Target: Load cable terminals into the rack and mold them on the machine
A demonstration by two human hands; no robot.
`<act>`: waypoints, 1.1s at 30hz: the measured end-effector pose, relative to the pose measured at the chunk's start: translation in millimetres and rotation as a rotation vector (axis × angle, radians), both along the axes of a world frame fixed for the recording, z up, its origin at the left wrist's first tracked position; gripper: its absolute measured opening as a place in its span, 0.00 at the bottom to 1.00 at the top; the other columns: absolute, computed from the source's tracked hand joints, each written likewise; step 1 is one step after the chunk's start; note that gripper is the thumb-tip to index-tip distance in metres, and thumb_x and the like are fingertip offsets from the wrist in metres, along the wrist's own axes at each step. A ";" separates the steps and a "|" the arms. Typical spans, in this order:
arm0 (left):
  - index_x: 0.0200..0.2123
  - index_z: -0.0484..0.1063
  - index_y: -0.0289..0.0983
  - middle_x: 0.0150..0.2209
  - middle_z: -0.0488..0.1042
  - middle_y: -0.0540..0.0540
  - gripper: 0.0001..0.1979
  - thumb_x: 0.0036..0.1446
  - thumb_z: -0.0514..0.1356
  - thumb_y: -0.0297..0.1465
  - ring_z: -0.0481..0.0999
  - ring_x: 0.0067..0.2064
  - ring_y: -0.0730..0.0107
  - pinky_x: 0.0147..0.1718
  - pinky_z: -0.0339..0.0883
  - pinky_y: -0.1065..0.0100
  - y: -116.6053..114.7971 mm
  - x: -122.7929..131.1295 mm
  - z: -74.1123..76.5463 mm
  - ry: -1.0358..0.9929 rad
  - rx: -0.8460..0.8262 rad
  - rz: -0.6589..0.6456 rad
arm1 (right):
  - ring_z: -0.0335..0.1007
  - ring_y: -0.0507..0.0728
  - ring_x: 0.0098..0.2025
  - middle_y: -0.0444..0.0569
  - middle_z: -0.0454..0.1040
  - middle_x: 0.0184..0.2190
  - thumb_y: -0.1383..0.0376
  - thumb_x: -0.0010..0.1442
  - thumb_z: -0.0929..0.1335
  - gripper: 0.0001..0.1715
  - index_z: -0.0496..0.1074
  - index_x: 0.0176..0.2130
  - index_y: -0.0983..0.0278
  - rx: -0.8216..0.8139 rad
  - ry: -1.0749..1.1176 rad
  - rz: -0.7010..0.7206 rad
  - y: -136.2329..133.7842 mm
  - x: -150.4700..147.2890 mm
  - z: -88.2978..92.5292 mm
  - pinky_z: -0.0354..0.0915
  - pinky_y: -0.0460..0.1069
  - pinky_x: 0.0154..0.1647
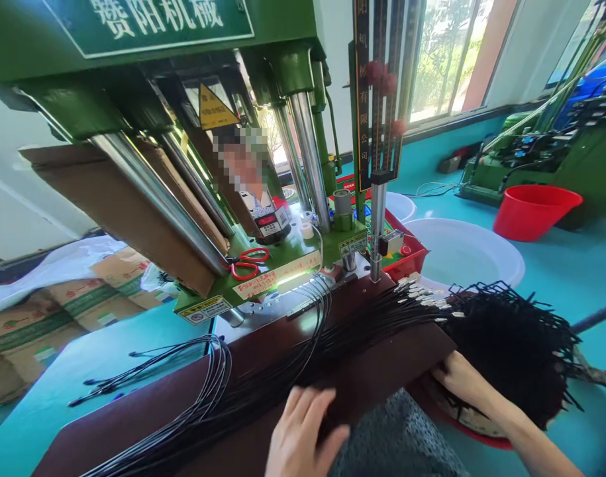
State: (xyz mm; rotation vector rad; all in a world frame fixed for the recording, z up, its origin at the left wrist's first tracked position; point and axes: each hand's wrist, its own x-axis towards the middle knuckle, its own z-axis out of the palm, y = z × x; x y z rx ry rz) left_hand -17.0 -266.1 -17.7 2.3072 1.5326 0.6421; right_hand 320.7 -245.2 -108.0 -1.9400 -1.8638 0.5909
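Floored throughout in glossy teal floor paint [571, 278], with the same teal carried up a low wall band [432, 149] below the glazing. Lit by daylight through a wide window [446, 59] at the far right, green foliage visible outside. Framed beside the window by a salmon pillar [489, 46] and a white wall panel [524, 53]. Bounded at left by a plain white wall [14, 212]. Holds a green machine [531, 159] low against the far right side, a red tub [534, 211] just in front of it, and a large white basin [461, 255] nearer in. Keeps cardboard boxes [84, 298] at far left, partly under a white sheet [49, 265]
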 end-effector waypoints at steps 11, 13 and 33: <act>0.38 0.68 0.33 0.30 0.69 0.46 0.10 0.53 0.51 0.20 0.72 0.30 0.67 0.21 0.66 0.70 100.1 71.6 4.2 0.692 0.357 -0.263 | 0.63 0.59 0.51 0.54 0.66 0.51 0.66 0.55 0.61 0.25 0.63 0.54 0.64 -0.026 0.027 0.139 -59.8 -11.0 70.7 0.59 0.52 0.52; 0.39 0.67 0.34 0.32 0.70 0.46 0.10 0.55 0.50 0.22 0.72 0.32 0.68 0.24 0.67 0.70 101.0 67.0 10.8 0.636 0.394 -0.280 | 0.66 0.57 0.46 0.51 0.71 0.46 0.65 0.58 0.60 0.21 0.66 0.51 0.61 -0.003 0.220 0.199 -64.7 -24.2 86.4 0.61 0.51 0.48; 0.40 0.63 0.36 0.34 0.70 0.47 0.10 0.58 0.46 0.22 0.74 0.33 0.69 0.26 0.66 0.71 100.1 72.4 -18.1 0.424 0.378 -0.249 | 0.74 0.59 0.30 0.51 0.77 0.25 0.67 0.51 0.69 0.06 0.66 0.30 0.66 0.170 1.897 -0.400 72.5 -89.3 75.2 0.67 0.55 0.36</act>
